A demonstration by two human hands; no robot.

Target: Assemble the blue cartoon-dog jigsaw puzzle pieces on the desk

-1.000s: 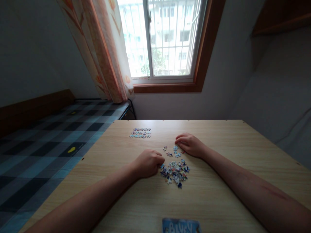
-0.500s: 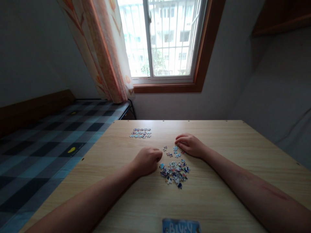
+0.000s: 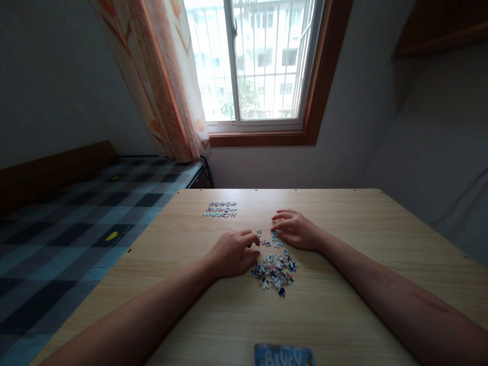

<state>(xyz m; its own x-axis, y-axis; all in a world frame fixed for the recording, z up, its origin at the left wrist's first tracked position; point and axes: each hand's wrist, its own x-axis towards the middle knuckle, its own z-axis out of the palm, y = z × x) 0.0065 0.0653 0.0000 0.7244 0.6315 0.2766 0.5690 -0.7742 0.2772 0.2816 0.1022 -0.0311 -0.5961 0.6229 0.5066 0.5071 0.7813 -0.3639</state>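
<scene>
A pile of loose jigsaw pieces (image 3: 275,270) lies on the wooden table (image 3: 343,305) between my forearms. Just beyond it are a few scattered pieces (image 3: 267,242). My left hand (image 3: 232,251) rests on the table left of the pile. Its fingers are stretched towards the scattered pieces and its fingertips touch one of them. To the right of those pieces my right hand (image 3: 296,230) lies with its fingers apart and pointing left, fingertips on a blue piece. Neither hand visibly holds anything. A small joined patch of pieces (image 3: 220,209) lies further back on the left.
A blue puzzle box (image 3: 284,355) sits at the table's near edge. A bed with a blue and black checked cover (image 3: 68,223) adjoins the table on the left. Behind the table are a window (image 3: 263,61) and an orange curtain (image 3: 163,76).
My left hand has gone from a closed fist beside the pile to fingers stretched forward towards the scattered pieces. My right hand has slid slightly left and spread its fingers.
</scene>
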